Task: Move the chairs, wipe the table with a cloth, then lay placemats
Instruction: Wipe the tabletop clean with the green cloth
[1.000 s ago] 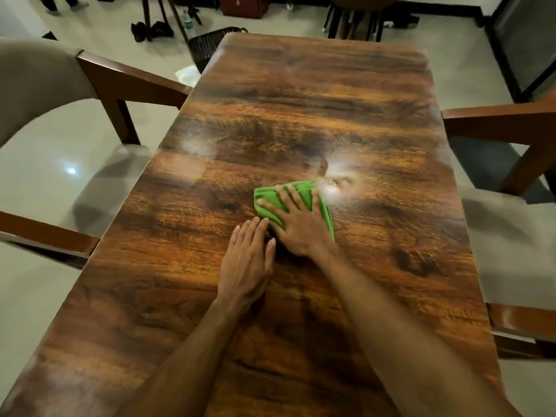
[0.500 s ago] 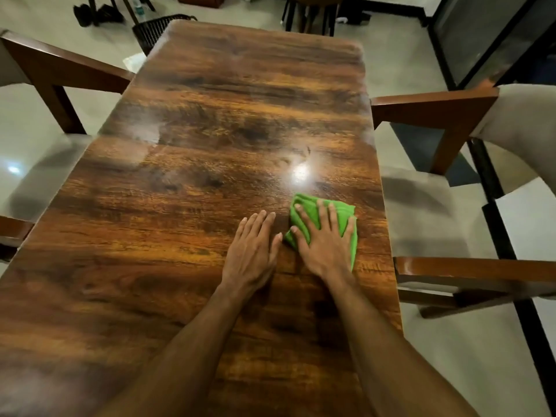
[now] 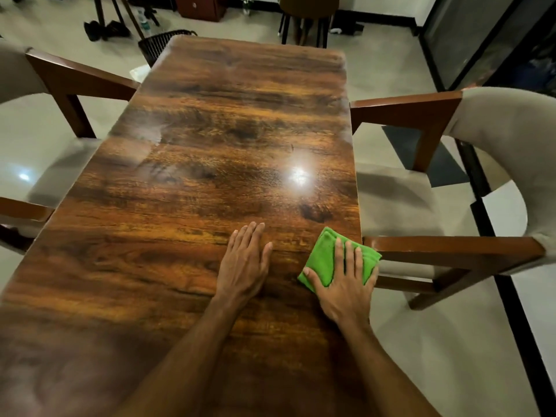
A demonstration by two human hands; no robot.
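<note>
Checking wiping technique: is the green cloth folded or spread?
Folded: the cloth shows stacked layer edges at its far corner, under the flat right hand.

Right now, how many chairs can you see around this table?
3. The left armchair stands at the table's left edge, the right armchair at its right edge beside the green cloth, the far chair beyond the far end. Any behind the camera are hidden.

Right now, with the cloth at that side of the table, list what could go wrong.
1. The green cloth juts past the table's right edge under the right hand; one more push outward would likely drop it onto the chair seat.
2. The chair's armrest sits close beside that edge, so the fingers could knock it.
3. The left hand rests flat on the glossy top and may smear it.
</note>
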